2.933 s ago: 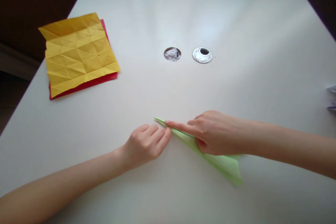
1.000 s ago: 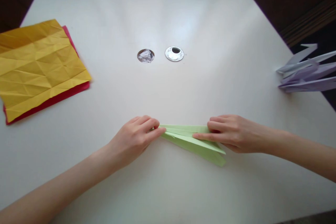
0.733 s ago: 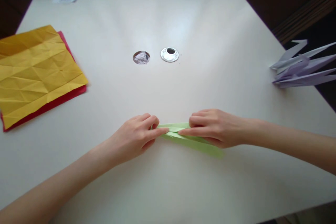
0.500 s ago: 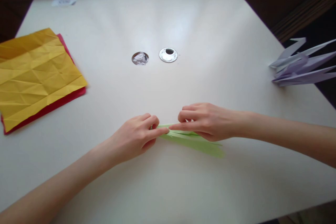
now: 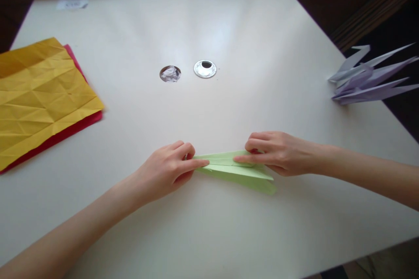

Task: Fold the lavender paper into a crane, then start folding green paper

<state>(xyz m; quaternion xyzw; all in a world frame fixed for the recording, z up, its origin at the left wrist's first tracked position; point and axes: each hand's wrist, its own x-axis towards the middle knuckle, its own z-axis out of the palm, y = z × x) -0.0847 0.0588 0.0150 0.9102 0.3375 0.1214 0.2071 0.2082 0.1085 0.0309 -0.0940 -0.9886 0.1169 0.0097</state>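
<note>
A light green folded paper (image 5: 235, 170) lies on the white table, narrow at its left end and fanned into layered flaps at the right. My left hand (image 5: 175, 163) grips the narrow end, its index finger stretched along the top and the other fingers curled. On the upper flap, near the wide end, my right hand (image 5: 273, 154) has its index finger laid on the paper. The rest of its fingers are bent and closed at the paper's far edge. What lies under both palms is hidden.
Creased yellow paper (image 5: 42, 91) rests on red paper (image 5: 94, 117) at the left. Folded paper cranes, white (image 5: 350, 67) and lilac (image 5: 366, 87), stand by the right edge. Two round table holes, one stuffed with crumpled material (image 5: 170, 74) and one metal-rimmed (image 5: 205, 69), lie beyond my hands.
My right index finger has slid rightward along the green paper, away from my left fingertip, uncovering more of the upper flap. My left hand keeps its hold. The view has shifted slightly.
</note>
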